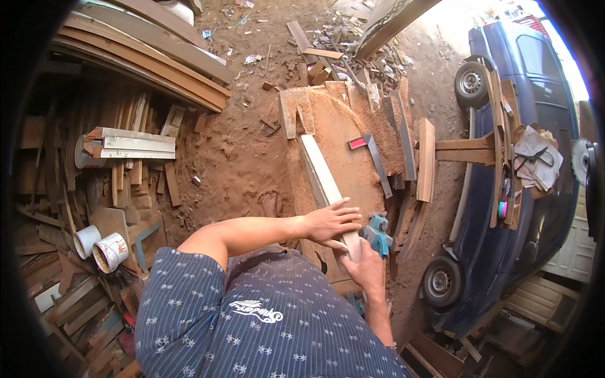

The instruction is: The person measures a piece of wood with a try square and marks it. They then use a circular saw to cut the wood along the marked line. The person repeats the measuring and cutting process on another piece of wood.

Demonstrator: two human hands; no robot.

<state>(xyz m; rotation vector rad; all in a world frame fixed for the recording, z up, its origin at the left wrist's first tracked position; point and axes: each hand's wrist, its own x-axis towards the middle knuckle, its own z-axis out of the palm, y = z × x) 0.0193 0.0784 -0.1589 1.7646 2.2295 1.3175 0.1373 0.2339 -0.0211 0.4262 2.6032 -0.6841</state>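
A pale, planed wooden beam (pixel 321 171) lies lengthwise on the sawdust-covered workbench (pixel 340 120), reaching down toward my body. My left hand (pixel 331 222) lies across the beam with its fingers spread. Lower down, my right hand (pixel 362 268) grips the near end of the beam, with the fingertips partly hidden. Just to the right of my hands is a teal power tool (pixel 378 232), partly covered. A carpenter's square (pixel 378 160) with a red-faced handle rests on the bench, to the right of the beam.
Stacked boards (pixel 138 57) and offcuts fill the left side, with white buckets (pixel 110 255) among them. Loose planks (pixel 426 157) lie along the bench's right edge. A dark blue vehicle (pixel 532 94) stands at the right, boards leaning on it. Scrap wood litters the dirt ground (pixel 233 157).
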